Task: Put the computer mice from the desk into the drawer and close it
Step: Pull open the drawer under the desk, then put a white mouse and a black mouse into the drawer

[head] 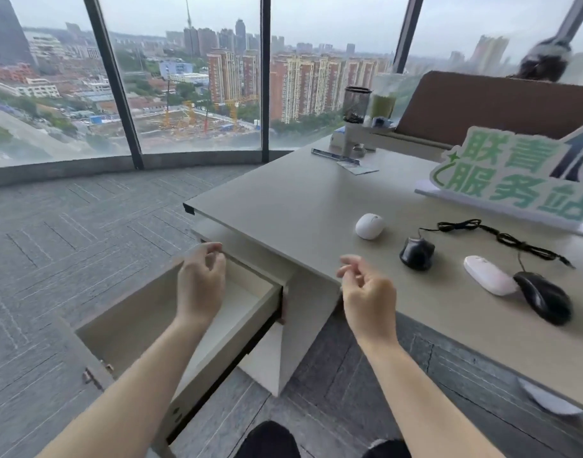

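Several computer mice lie on the beige desk (283, 193): a round white mouse (369, 226), a black wired mouse (417, 253), a flat white mouse (488, 275) and a larger black mouse (544, 297) at the right. The drawer (247, 312) under the desk's left end stands pulled out and looks empty inside. My left hand (201, 280) hovers over the drawer's inside, fingers loosely apart, holding nothing. My right hand (366, 292) hangs at the desk's front edge, left of the mice, fingers curled apart and empty.
A black cable (501, 238) trails across the desk behind the mice. A green-lettered sign (511, 180) stands at the right rear, a mesh pen holder (356, 104) and small items at the far end. Grey carpet and a curved window wall lie to the left.
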{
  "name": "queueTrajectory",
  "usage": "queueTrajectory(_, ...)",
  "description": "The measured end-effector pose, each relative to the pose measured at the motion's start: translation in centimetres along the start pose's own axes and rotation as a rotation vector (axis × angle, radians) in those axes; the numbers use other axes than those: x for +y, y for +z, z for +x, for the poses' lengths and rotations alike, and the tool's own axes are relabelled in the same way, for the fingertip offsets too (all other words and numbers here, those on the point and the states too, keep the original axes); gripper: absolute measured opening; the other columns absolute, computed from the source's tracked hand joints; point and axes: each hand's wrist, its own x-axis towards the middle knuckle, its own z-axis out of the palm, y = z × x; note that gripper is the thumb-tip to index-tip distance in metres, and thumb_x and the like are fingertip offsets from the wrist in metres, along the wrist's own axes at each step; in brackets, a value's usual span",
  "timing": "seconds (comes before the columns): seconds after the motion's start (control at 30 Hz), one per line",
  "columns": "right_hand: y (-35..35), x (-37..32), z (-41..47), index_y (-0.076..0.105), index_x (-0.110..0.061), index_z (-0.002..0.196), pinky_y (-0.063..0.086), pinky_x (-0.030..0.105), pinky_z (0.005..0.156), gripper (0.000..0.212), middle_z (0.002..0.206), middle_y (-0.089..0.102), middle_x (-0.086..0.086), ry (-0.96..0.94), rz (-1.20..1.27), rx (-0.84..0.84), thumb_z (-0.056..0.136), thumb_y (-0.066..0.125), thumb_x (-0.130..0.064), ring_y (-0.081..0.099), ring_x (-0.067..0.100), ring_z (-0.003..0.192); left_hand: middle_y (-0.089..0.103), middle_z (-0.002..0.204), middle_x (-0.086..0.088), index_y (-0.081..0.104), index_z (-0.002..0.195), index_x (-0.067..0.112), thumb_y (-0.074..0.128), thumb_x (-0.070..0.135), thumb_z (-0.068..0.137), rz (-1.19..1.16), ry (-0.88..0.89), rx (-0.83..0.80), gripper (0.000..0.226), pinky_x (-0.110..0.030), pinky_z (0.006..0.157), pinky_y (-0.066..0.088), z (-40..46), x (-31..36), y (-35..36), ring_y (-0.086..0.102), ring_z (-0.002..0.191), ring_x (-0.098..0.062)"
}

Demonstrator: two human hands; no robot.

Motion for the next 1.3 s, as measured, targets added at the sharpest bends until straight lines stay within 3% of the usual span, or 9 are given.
queueTrajectory(0.13, -6.4, 3.6, 9.0, 0.060, -0.021, 0.124, 0.045, 0.040, 0.090, 0.037, 0.117, 0.060, 0.007, 0.015, -0.346, 0.232, 0.087, 0.058, -0.018, 0.054, 0.030, 0.105, 0.064, 0.121, -0.004, 0.061, 0.121, 0.018, 0.053, 0.023, 0.091, 0.025, 0.132, -0.365, 0.032, -0.035, 0.097, 0.047, 1.5, 8.7, 13.5, 0.058, 0.113, -0.019)
queueTrajectory(0.27, -6.9, 6.2, 12.3, 0.032, -0.031, 0.146, 0.035, 0.044, 0.103, 0.065, 0.149, 0.035, 0.017, 0.208, -0.680, 0.010, 0.088, 0.056, -0.048, 0.041, 0.039, 0.124, 0.055, 0.134, -0.005, 0.053, 0.131, 0.021, 0.052, 0.027, 0.089, 0.137, 0.172, -0.505, 0.043, -0.037, 0.097, 0.045, 1.7, 11.7, 20.0, 0.055, 0.119, -0.024)
queueTrajectory(0.37, -6.7, 8.3, 14.3, 0.023, -0.039, 0.149, 0.032, 0.047, 0.109, 0.067, 0.155, 0.025, 0.020, 0.276, -0.684, -0.079, 0.089, 0.052, -0.052, 0.034, 0.042, 0.133, 0.049, 0.139, -0.008, 0.048, 0.136, 0.024, 0.049, 0.029, 0.089, 0.248, 0.150, -0.528, 0.048, -0.039, 0.095, 0.044, 2.6, 12.4, 25.1, 0.051, 0.123, -0.029)
queueTrajectory(0.5, -6.6, 9.5, 15.4, 0.031, -0.034, 0.147, 0.030, 0.045, 0.110, 0.062, 0.156, 0.023, 0.025, 0.252, -0.723, -0.065, 0.089, 0.051, -0.032, 0.034, 0.043, 0.133, 0.025, 0.157, -0.012, 0.031, 0.146, 0.033, 0.053, 0.043, 0.087, 0.472, 0.181, -0.547, 0.065, -0.043, 0.104, 0.038, 3.8, 12.2, 29.2, 0.038, 0.135, -0.035)
queueTrajectory(0.63, -7.4, 9.9, 15.8, 0.045, -0.030, 0.134, 0.038, 0.042, 0.098, 0.054, 0.141, 0.043, 0.016, 0.228, -0.715, -0.042, 0.081, 0.054, -0.029, 0.042, 0.037, 0.122, 0.055, 0.135, -0.010, 0.044, 0.136, 0.032, 0.054, 0.046, 0.084, 0.568, 0.254, -0.449, 0.055, -0.039, 0.097, 0.040, 4.4, 12.0, 30.7, 0.046, 0.123, -0.033)
queueTrajectory(0.9, -7.6, 7.8, 15.2, 0.050, -0.019, 0.118, 0.038, 0.040, 0.091, 0.039, 0.114, 0.056, 0.019, 0.056, -0.500, 0.057, 0.081, 0.059, -0.015, 0.046, 0.039, 0.106, 0.048, 0.130, -0.016, 0.041, 0.142, 0.016, 0.057, 0.025, 0.085, 0.131, 0.147, -0.298, 0.059, -0.036, 0.089, 0.043, 4.2, 11.6, 24.6, 0.053, 0.114, -0.035)
queueTrajectory(1.0, -6.6, 3.3, 14.0, 0.052, -0.017, 0.115, 0.038, 0.036, 0.085, 0.037, 0.099, 0.055, -0.003, -0.128, -0.276, 0.121, 0.081, 0.063, -0.011, 0.047, 0.031, 0.102, 0.048, 0.129, -0.018, 0.037, 0.145, 0.009, 0.057, 0.021, 0.088, 0.053, 0.172, -0.168, 0.062, -0.031, 0.087, 0.039, 4.6, 11.1, 19.1, 0.055, 0.109, -0.035)
queueTrajectory(1.17, -3.1, -5.0, 10.8, 0.048, -0.026, 0.115, 0.035, 0.026, 0.085, 0.036, 0.117, 0.057, 0.003, -0.273, 0.038, 0.053, 0.084, 0.062, -0.015, 0.047, 0.020, 0.111, 0.047, 0.125, -0.009, 0.039, 0.144, 0.011, 0.058, 0.026, 0.086, 0.042, 0.103, 0.041, 0.062, -0.030, 0.085, 0.040, 5.2, 8.1, 7.9, 0.050, 0.097, -0.020)
queueTrajectory(1.3, 1.4, -9.0, 7.7, 0.046, -0.033, 0.109, 0.040, 0.028, 0.083, 0.035, 0.111, 0.057, 0.002, -0.289, 0.195, -0.044, 0.083, 0.063, -0.015, 0.052, 0.019, 0.104, 0.049, 0.118, -0.011, 0.044, 0.139, 0.014, 0.057, 0.028, 0.086, 0.108, 0.024, 0.146, 0.056, -0.032, 0.079, 0.039, 5.0, 3.5, 0.2, 0.048, 0.094, -0.021)
